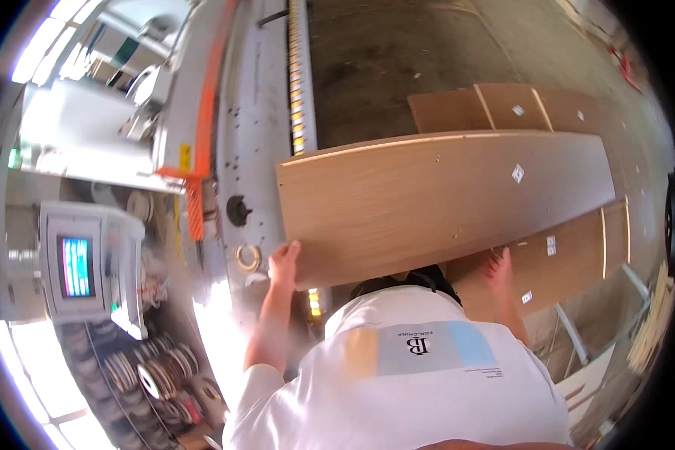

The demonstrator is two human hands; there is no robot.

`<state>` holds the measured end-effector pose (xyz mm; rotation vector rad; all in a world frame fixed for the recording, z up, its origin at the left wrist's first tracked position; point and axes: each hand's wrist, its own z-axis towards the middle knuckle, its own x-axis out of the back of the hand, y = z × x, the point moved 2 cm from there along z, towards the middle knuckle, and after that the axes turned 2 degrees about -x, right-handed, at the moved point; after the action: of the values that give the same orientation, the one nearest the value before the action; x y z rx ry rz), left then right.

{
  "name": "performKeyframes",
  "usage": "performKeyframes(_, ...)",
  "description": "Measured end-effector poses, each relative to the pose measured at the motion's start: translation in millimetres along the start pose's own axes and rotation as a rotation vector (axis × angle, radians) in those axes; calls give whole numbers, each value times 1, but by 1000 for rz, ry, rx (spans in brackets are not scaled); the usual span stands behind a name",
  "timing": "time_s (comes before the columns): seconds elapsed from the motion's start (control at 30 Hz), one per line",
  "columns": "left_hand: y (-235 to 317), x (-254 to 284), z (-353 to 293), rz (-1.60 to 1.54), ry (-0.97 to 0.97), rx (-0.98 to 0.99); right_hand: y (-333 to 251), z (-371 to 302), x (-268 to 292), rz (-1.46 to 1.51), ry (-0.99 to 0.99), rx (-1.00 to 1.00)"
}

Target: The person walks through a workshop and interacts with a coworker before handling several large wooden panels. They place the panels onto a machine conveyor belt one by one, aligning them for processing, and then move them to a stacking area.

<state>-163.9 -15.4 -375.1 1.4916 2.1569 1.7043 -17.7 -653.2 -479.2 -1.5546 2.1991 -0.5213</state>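
I hold a long light-brown wood panel [442, 199] flat in front of me, with its left end reaching the machine. My left hand [283, 264] grips its near left corner. The spread fingers of my right hand [497, 268] press against the panel's near edge further right. My white shirt [405, 375] fills the lower middle of the view, and dark shoes [405, 281] show just beyond it.
A grey machine bed [259, 127] with a strip of rollers [300, 82] and an orange stripe runs along the left. A control screen [75, 266] and rolls of edge tape [157, 375] lie at lower left. More wood panels [502, 109] [570, 259] rest on the concrete floor.
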Motion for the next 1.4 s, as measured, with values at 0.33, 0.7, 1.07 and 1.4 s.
performKeyframes(0.33,-102,178,36,340,430,17,-31,56,32,37,175,-78)
performKeyframes(0.7,-23,-20,-95,926,273,-502,-59,101,38,251,245,-160)
performKeyframes(1.07,-16,-4,-90,833,291,-505,-75,52,41,61,351,-132)
performKeyframes(1.4,-28,56,-29,811,309,-522,-78,-6,-8,-56,340,-99)
